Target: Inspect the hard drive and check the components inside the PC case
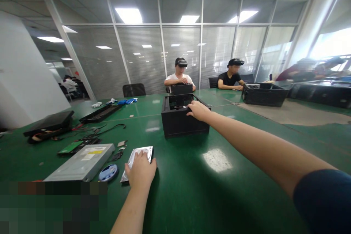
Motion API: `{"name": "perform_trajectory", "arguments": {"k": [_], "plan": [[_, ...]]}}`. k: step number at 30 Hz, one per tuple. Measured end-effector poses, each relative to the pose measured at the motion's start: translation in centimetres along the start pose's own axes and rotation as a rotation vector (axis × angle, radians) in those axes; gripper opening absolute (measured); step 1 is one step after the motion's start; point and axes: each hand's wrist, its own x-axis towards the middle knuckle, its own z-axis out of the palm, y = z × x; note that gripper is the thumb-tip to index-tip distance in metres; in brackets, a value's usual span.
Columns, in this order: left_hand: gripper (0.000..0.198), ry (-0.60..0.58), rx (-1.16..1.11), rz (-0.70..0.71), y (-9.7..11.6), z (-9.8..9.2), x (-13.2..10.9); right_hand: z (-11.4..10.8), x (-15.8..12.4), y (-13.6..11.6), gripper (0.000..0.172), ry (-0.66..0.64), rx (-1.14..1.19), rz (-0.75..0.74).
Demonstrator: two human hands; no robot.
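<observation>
A silver hard drive (150, 151) lies on the green table in front of me. My left hand (141, 170) covers it from above, with the thumb along its right edge and the fingers over its top, gripping it. Further off stands a black computer case (186, 124), its upper side uncovered. My right hand (199, 110) reaches across and grips the case's top rim at the right, fingers bent over the edge. What lies deeper inside the case is mostly hidden. Left of the drive are a blue round object (108, 173) and a grey optical drive (82, 162).
A green circuit board (71, 147), loose cables and a black box-like part (49, 126) lie at the left. Behind them are a long black panel (100, 114) and blue gloves (127, 101). Two people sit opposite, one beside another black case (264, 95) on cardboard (296, 113).
</observation>
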Motion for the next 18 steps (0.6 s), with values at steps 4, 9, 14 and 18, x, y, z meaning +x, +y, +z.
{"name": "perform_trajectory", "arguments": {"k": [4,9,14,18], "plan": [[0.053,0.012,-0.026,0.003,0.0,0.0,0.1,-1.3,-1.1,-0.3,0.039,-0.026,-0.02,-0.046],[0.051,0.087,-0.033,0.105,0.1,0.2,0.3,-3.8,-5.2,-1.2,0.04,-0.03,-0.017,-0.096],[0.049,0.174,-0.045,0.155,0.4,-0.3,0.1,-7.6,-11.8,-1.8,0.034,-0.013,0.097,-0.183],[0.046,0.151,-0.036,0.135,0.5,-1.1,-0.1,-11.5,-17.8,-2.1,0.029,-0.043,0.248,-0.234]]}}
